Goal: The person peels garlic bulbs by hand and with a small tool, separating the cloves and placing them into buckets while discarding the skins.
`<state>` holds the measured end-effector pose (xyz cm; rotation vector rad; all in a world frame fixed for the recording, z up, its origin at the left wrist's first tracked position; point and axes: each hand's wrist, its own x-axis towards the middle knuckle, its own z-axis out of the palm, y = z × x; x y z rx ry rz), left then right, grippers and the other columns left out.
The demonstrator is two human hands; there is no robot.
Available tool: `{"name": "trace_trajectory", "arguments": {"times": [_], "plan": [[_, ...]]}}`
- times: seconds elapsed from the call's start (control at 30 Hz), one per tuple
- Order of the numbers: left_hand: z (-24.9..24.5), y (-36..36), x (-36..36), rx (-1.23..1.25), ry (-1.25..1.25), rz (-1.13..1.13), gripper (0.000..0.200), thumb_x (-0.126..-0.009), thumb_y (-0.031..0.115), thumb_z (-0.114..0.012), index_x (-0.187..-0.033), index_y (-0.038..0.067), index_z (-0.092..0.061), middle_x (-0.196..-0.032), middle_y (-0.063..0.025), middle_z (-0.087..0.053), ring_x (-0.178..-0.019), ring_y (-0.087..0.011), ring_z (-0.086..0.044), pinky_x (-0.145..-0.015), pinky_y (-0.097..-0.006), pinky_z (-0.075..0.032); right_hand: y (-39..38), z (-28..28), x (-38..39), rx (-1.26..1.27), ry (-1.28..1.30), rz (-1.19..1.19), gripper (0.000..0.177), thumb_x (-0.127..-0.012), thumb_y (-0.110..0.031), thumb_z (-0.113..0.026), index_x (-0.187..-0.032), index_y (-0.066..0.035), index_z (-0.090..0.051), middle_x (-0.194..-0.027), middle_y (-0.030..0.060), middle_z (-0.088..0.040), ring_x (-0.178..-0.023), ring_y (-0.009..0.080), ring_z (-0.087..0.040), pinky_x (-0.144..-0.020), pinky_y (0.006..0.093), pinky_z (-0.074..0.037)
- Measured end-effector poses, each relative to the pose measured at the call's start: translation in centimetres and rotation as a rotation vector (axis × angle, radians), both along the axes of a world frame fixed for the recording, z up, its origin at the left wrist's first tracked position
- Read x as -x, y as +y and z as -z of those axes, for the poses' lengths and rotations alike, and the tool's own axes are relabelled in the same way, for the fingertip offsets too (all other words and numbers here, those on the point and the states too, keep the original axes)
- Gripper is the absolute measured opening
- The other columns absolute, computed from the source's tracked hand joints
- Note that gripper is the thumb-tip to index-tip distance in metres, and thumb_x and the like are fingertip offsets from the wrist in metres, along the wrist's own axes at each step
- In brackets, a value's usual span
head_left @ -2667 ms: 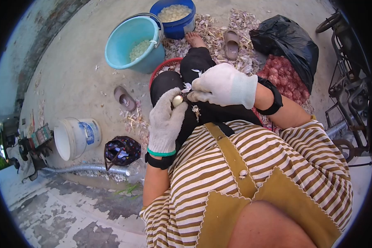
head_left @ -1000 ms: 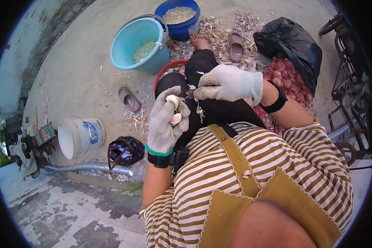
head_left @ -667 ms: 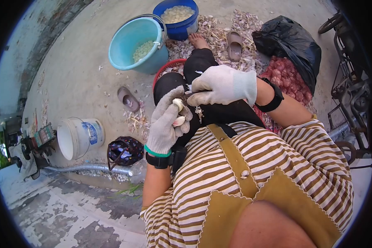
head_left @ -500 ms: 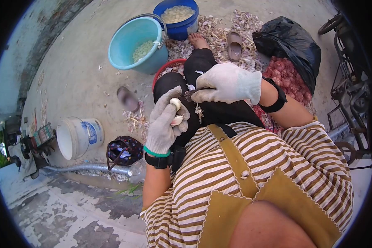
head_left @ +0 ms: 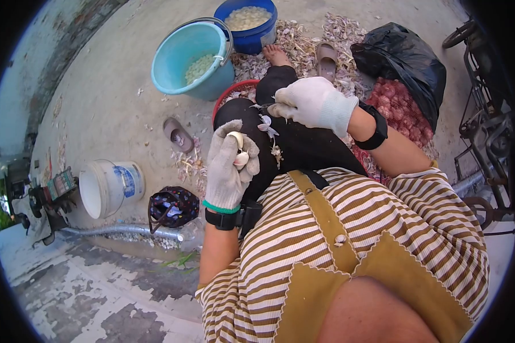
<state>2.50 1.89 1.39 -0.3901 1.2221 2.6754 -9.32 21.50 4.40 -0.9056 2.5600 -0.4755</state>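
Observation:
My left hand (head_left: 224, 174), in a greyish work glove, is closed around garlic cloves. A pale peeled-looking clove (head_left: 236, 138) shows near the thumb and fingertips, and a pinkish clove (head_left: 241, 160) lies lower against the fingers. My right hand (head_left: 313, 104), gloved in white, is closed on a small knife (head_left: 261, 107); its thin dark blade points left and its handle is hidden in the fist. The two hands are apart, over my dark trousers. Loose garlic skin (head_left: 268, 127) lies on the trousers between them.
A turquoise bucket (head_left: 163, 66) and a blue bucket (head_left: 250, 43) hold peeled cloves. The red basin (head_left: 226, 94) is partly behind my knee. Garlic skins (head_left: 340, 34) litter the ground. A mesh sack of garlic (head_left: 397, 108), black bag (head_left: 403, 54) and white bucket (head_left: 100, 191) stand around me.
My right hand with the knife has moved up and away from the cloves. My left hand has turned slightly, still holding the cloves. Skin now shows on the trousers between the hands.

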Motion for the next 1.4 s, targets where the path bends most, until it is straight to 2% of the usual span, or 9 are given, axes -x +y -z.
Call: {"name": "trace_trajectory", "arguments": {"times": [0.1, 0.17, 0.33, 0.4, 0.6, 0.67, 0.8, 1.07, 1.4], "plan": [[0.4, -0.1, 0.3, -0.054, -0.011, -0.035, 0.02, -0.099, 0.017, -0.046, -0.116, 0.007, -0.047, -0.077, -0.0115, -0.06, -0.048, -0.0138, -0.054, -0.037, -0.0193, -0.041, 0.6, 1.9, 0.7, -0.136, 0.013, 0.103, 0.041, -0.09, -0.046, -0.055, -0.092, -0.006, -0.067, -0.083, 0.0157, -0.066, -0.082, 0.0319, -0.066, -0.072, 0.0405, -0.05], [0.9, 0.0, 0.6, -0.061, -0.042, -0.072, 0.019, -0.099, 0.017, -0.046, -0.115, 0.007, -0.047, -0.077, -0.0113, -0.06, -0.048, -0.0135, -0.054, -0.036, -0.0186, -0.04, 0.6, 1.3, -0.4, 0.233, -0.475, 0.313, 0.051, -0.086, -0.052, -0.06, -0.1, -0.004, -0.067, -0.088, 0.0184, -0.066, -0.086, 0.0308, -0.065, -0.075, 0.0371, -0.05], [1.6, 0.9, 1.8, 0.013, -0.154, -0.136, 0.015, -0.099, 0.016, -0.045, -0.113, 0.01, -0.045, -0.076, -0.0088, -0.06, -0.047, -0.0118, -0.055, -0.033, -0.0186, -0.039, -1.7, 2.1, -3.1, 0.485, -0.339, 0.145, 0.057, -0.08, -0.054, -0.066, -0.105, -0.002, -0.065, -0.091, 0.0199, -0.066, -0.088, 0.0307, -0.066, -0.076, 0.0364, -0.05], [2.0, 1.3, 1.9, 0.064, -0.154, -0.151, 0.014, -0.1, 0.016, -0.044, -0.112, 0.01, -0.045, -0.076, -0.0081, -0.06, -0.047, -0.0117, -0.055, -0.032, -0.019, -0.039, -2.5, 1.6, -3.4, 0.335, -0.357, 0.125, 0.055, -0.08, -0.053, -0.065, -0.104, -0.004, -0.064, -0.089, 0.019, -0.067, -0.086, 0.0308, -0.066, -0.074, 0.0367, -0.05], [0.9, 2.3, 1.7, 0.199, -0.191, -0.195, 0.011, -0.101, 0.017, -0.041, -0.11, 0.01, -0.045, -0.076, -0.0069, -0.06, -0.046, -0.012, -0.054, -0.033, -0.0199, -0.04, -3.6, 4.4, -4.4, 0.513, -0.176, 0.072, 0.027, -0.089, -0.031, -0.065, -0.094, -0.004, -0.064, -0.074, 0.0115, -0.063, -0.069, 0.0192, -0.063, -0.063, 0.0301, -0.048], [1.0, 2.0, 1.7, 0.185, -0.195, -0.196, 0.012, -0.101, 0.017, -0.041, -0.11, 0.01, -0.045, -0.076, -0.0076, -0.06, -0.047, -0.0123, -0.054, -0.034, -0.0198, -0.04, -3.6, 3.4, -4.2, 0.623, -0.551, 0.242, 0.028, -0.087, -0.03, -0.067, -0.093, -0.003, -0.064, -0.075, 0.0089, -0.065, -0.069, 0.0132, -0.06, -0.064, 0.0305, -0.047], [1.7, 0.9, 1.3, -0.082, -0.181, -0.19, 0.016, -0.099, 0.02, -0.046, -0.109, 0.008, -0.05, -0.082, -0.012, -0.061, -0.055, -0.015, -0.057, -0.036, -0.0187, -0.035, -2.4, 2.8, -3.5, 0.921, -0.964, 0.394, 0.02, -0.09, -0.022, -0.065, -0.093, -0.002, -0.062, -0.075, -0.0038, -0.054, -0.052, 0.0019, -0.044, -0.043, 0.0188, -0.032], [0.7, 0.9, 0.7, 0.004, -0.051, 0.092, 0.029, -0.101, 0.033, -0.044, -0.107, 0.007, -0.055, -0.076, -0.0048, -0.061, -0.055, -0.0108, -0.058, -0.037, -0.018, -0.037, -2.3, 2.4, -4.3, 0.841, -1.081, 0.274, 0.015, -0.092, -0.019, -0.062, -0.091, -0.004, -0.062, -0.065, -0.0051, -0.051, -0.045, 0.0006, -0.038, -0.038, 0.0195, -0.025], [1.3, 0.3, 0.6, -0.117, 0.025, -0.049, 0.023, -0.1, 0.022, -0.042, -0.108, 0.003, -0.054, -0.075, -0.0075, -0.056, -0.051, -0.016, -0.054, -0.038, -0.0203, -0.04, -1.9, 6.2, -3.2, 1.375, -1.432, 0.256, 0.018, -0.096, -0.024, -0.058, -0.087, -0.009, -0.057, -0.054, -0.0069, -0.037, -0.04, 0.0031, -0.029, -0.038, 0.0207, -0.02]]}}
